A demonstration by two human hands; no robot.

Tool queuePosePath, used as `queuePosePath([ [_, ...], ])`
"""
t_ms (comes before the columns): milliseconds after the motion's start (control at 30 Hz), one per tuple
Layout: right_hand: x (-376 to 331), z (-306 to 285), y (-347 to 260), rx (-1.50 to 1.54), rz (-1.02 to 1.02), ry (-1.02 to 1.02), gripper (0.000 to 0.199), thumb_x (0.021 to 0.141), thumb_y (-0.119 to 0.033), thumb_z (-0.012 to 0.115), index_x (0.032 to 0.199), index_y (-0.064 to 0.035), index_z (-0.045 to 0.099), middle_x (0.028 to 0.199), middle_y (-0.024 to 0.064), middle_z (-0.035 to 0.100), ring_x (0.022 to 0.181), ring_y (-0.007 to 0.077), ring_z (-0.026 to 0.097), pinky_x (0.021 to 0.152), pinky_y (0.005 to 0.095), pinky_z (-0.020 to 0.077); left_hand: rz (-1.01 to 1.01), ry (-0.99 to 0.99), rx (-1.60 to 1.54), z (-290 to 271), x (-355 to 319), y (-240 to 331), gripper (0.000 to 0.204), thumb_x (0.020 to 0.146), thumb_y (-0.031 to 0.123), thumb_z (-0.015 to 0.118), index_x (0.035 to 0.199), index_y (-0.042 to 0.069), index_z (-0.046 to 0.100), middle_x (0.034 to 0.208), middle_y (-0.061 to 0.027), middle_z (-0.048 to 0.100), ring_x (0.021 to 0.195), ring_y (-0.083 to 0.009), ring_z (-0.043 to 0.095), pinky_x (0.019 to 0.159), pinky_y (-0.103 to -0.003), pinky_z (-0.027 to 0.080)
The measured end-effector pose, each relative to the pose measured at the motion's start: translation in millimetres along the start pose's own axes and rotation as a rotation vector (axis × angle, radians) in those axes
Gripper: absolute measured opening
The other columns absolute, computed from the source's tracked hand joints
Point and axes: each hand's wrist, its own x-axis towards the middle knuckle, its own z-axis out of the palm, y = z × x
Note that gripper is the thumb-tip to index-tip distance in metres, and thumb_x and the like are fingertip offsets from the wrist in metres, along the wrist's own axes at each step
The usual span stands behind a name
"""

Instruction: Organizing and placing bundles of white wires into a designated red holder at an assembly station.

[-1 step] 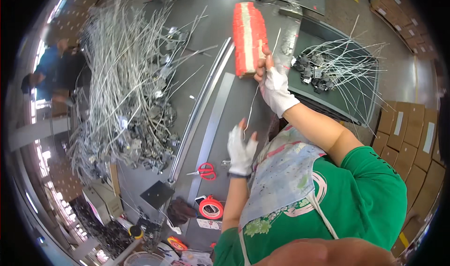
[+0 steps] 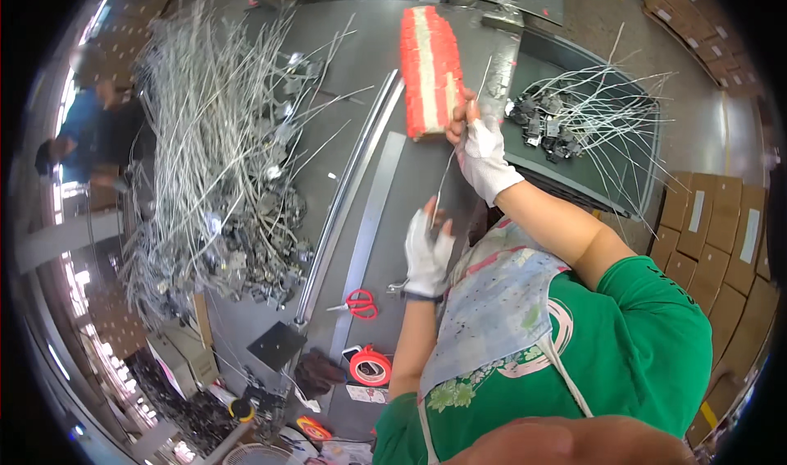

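Note:
A thin pale cable (image 2: 448, 173) runs between my hands. My right hand (image 2: 482, 147), in a white fingerless glove, pinches its upper part, and a length sticks up past the fingers. Lower down, my left hand (image 2: 428, 248), gloved the same way, has its fingers bent around the cable's lower stretch. Right beside my right fingertips lies a long block covered in red and cream strips (image 2: 428, 71). Whether those fingers touch the block is hard to tell.
A large heap of cables with dark connectors (image 2: 221, 153) covers the left. Metal rails (image 2: 348, 190), red-handled scissors (image 2: 361, 304) and a red tape roll (image 2: 370, 366) lie nearer. At right, a green-grey bin (image 2: 607, 178) holds more cables; cartons (image 2: 713, 219) stand beyond. Another person (image 2: 78, 137) is far left.
My left hand has moved slightly up and right, with its fingers closing in on the cable. My right hand has stayed near the block's near end.

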Motion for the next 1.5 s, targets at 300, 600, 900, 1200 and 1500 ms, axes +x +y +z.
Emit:
queuePosePath([
  [300, 120, -88, -70, -0.322, 0.322, 0.078, 0.028, 0.092, -0.029, 0.044, 0.112, -0.0089, 0.047, 0.067, -0.0027, 0.041, 0.05, 0.0051, 0.032, 0.042, 0.0178, 0.0293, 0.131, -0.083, 0.131, 116, 84, 6, 0.03, 0.073, -0.004, 0.059, 0.101, 0.006, 0.063, 0.081, -0.0111, 0.055, 0.075, -0.0228, 0.055, 0.069, -0.03, 0.044],
  [600, 185, -114, -79, -0.208, 0.407, 0.053, 0.025, 0.09, -0.022, 0.047, 0.107, -0.0047, 0.051, 0.07, 0.0, 0.046, 0.053, 0.0082, 0.039, 0.045, 0.0207, 0.0344, 0.069, -0.021, 0.116, 154, 112, 14, 0.022, 0.073, -0.004, 0.061, 0.093, 0.001, 0.065, 0.077, -0.0097, 0.056, 0.077, -0.0212, 0.055, 0.071, -0.029, 0.043],
  [900, 102, -136, -88, -0.672, 0.422, -0.002, 0.034, 0.083, -0.02, 0.059, 0.108, 0.0013, 0.049, 0.094, 0.0089, 0.058, 0.081, 0.0154, 0.057, 0.072, 0.0238, 0.0468, 0.152, 0.004, 0.27, 155, 117, 1, 0.019, 0.073, 0.003, 0.063, 0.091, 0.003, 0.066, 0.071, -0.0126, 0.057, 0.073, -0.0269, 0.055, 0.084, -0.034, 0.042],
  [1200, 74, -132, -74, -0.561, 0.585, -0.055, 0.019, 0.086, -0.021, 0.055, 0.089, -0.0024, 0.056, 0.079, 0.0026, 0.059, 0.074, 0.0078, 0.054, 0.066, 0.0197, 0.0439, 0.074, -0.035, 0.242, 154, 117, -3, 0.018, 0.075, 0.008, 0.062, 0.092, 0.005, 0.067, 0.073, -0.0138, 0.059, 0.074, -0.0293, 0.056, 0.086, -0.037, 0.041],
  [1500, 62, -105, -87, -0.865, 0.485, -0.237, 0.02, 0.085, -0.02, 0.056, 0.094, -0.0015, 0.057, 0.081, 0.0038, 0.059, 0.07, 0.0086, 0.054, 0.065, 0.0195, 0.044, 0.116, 0.085, 0.062, 142, 108, 18, 0.017, 0.074, 0.005, 0.062, 0.09, 0.003, 0.066, 0.071, -0.0118, 0.056, 0.073, -0.0245, 0.056, 0.074, -0.032, 0.043],
])
